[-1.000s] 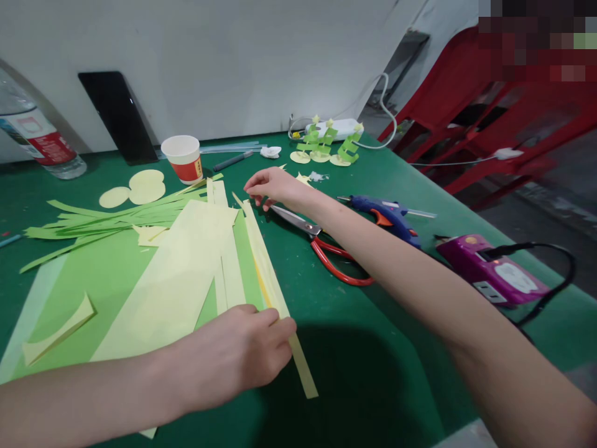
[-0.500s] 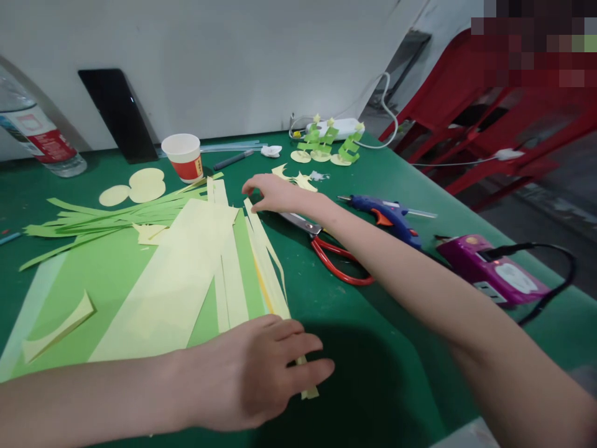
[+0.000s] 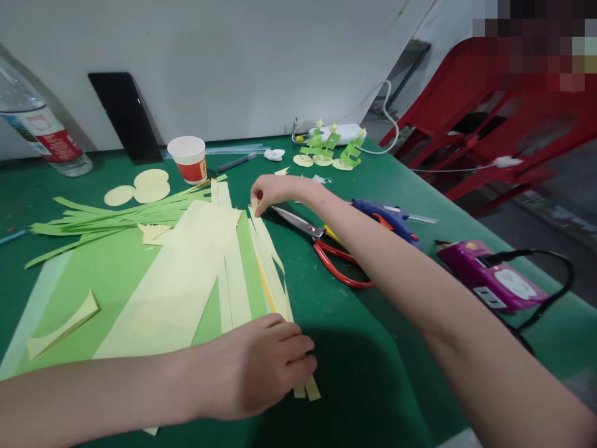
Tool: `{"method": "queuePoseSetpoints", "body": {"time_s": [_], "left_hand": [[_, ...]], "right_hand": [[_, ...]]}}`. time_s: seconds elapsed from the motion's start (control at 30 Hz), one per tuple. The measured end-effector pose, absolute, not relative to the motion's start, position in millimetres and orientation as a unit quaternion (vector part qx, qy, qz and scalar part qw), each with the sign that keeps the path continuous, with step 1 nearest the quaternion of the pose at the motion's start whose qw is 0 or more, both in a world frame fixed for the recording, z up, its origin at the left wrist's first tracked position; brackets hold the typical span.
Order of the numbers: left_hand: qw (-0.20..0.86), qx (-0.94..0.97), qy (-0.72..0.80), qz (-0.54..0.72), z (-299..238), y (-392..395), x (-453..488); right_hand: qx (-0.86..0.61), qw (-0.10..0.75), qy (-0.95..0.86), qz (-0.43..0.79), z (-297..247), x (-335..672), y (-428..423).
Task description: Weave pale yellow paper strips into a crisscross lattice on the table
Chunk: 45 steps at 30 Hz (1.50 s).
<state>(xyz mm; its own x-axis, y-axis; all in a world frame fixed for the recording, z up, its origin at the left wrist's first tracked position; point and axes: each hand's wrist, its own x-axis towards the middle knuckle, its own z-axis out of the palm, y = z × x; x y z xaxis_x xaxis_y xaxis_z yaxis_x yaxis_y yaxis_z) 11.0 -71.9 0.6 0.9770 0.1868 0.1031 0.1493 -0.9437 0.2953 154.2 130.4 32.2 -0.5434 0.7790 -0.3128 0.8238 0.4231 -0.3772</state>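
**Two hands at opposite ends of a bundle of cut paper strips**

The right hand (image 3: pixel 274 188) reaches across the green table (image 3: pixel 364 348) and pinches the far end of the yellow strips (image 3: pixel 267 258) between thumb and curled fingers. The left hand (image 3: pixel 254 367) lies palm-down on the near end of the same strips. Its fingers are extended and close together, pressing the paper to the table rather than closing around it, and the strip ends stick out just past the fingertips. The strips run in a slightly fanned bundle from one hand to the other.

On the thumb side of the left hand, wider yellow sheets overlap a green sheet (image 3: pixel 107 280). Red-handled scissors (image 3: pixel 333 252) lie just beside the right hand, partly under its forearm, with a blue glue gun (image 3: pixel 389 218) beyond them. A purple device (image 3: pixel 489 277) with a black cord sits well apart on the outer side of the right arm. Beyond the right hand's pinch stand small paper trees (image 3: pixel 326 146). A paper cup (image 3: pixel 189 158), yellow paper circles (image 3: pixel 137 186) and loose green strips (image 3: pixel 107 218) lie off to its inner side.
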Motion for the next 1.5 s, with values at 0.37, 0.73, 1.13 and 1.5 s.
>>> {"method": "queuePoseSetpoints", "body": {"time_s": [0.37,0.73,1.13,1.5], "left_hand": [[0.139,0.986,0.085,0.046,5,-71,12],[0.124,0.987,0.091,0.051,2,-73,11],[0.31,0.821,0.409,0.247,23,-21,3],[0.532,0.715,0.411,0.193,20,-4,-1]], "right_hand": [[0.464,0.015,0.851,-0.246,25,155,130],[0.465,-0.025,0.834,-0.297,21,158,130],[0.426,-0.142,0.755,-0.479,38,178,110],[0.388,-0.228,0.667,-0.594,41,187,76]]}}
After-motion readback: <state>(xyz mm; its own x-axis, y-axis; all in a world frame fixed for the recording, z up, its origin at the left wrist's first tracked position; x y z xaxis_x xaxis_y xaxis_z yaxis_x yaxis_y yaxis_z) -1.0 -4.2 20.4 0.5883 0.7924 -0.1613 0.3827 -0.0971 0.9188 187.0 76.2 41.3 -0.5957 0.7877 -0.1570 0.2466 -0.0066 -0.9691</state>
